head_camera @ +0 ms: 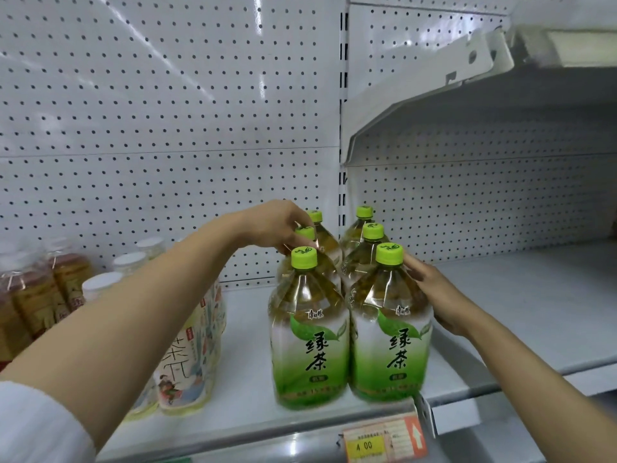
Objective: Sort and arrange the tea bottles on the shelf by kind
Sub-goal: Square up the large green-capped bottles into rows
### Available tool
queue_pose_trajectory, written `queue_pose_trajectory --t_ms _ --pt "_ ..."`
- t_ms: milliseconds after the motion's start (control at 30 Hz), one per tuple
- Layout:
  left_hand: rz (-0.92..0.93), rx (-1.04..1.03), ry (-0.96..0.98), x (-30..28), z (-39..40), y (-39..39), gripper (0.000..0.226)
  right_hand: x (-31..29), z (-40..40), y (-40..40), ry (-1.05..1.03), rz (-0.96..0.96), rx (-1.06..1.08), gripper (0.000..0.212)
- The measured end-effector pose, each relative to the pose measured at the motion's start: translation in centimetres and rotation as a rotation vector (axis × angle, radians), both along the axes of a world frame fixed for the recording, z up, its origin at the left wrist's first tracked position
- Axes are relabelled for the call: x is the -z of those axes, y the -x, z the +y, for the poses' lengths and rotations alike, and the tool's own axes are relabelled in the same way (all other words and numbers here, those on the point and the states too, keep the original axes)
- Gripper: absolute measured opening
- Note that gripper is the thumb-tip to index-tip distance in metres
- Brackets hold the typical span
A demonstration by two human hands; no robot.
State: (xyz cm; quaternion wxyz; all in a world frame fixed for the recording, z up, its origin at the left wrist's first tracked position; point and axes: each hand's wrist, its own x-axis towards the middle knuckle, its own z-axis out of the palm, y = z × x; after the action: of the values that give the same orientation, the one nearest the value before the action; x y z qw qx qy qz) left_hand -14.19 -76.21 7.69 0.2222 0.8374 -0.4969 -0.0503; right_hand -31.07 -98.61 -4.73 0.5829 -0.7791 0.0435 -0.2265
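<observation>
Six green tea bottles point(309, 332) in two rows of three on the white shelf point(500, 295) — left hand point(277, 225) grips the middle-left one's neck, right hand point(437, 289) rests flat-fingered against the front-right bottle point(390, 329).

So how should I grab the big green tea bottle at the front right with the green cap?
Grip the clear plastic green tea bottle round its narrow neck just under the lime-green cap, coming from above: its body looks wide, and another bottle presses against its left side.

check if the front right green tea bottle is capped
Capped: a green cap sits on the front right bottle, which stands upright on the shelf.
</observation>
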Motion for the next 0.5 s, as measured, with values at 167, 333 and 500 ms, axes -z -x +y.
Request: queue_pose_trajectory --t_ms 167,333,500 --pt "0.049 0.018 -0.033 -0.1 1.0 -0.9 0.027 0.2 0.0 -0.1 -0.036 0.023 -0.038 0.074" --pt "0.119 0.046 -0.081 -1.0 1.3 -0.9 0.044 0.5 -1.5 -0.2 -0.032 0.101 -0.086 0.059" --pt "0.048 -0.039 0.196 -2.1 -1.2 -2.0 0.045 -0.6 -3.9 -3.0 -0.048 -0.1 0.298 0.035"
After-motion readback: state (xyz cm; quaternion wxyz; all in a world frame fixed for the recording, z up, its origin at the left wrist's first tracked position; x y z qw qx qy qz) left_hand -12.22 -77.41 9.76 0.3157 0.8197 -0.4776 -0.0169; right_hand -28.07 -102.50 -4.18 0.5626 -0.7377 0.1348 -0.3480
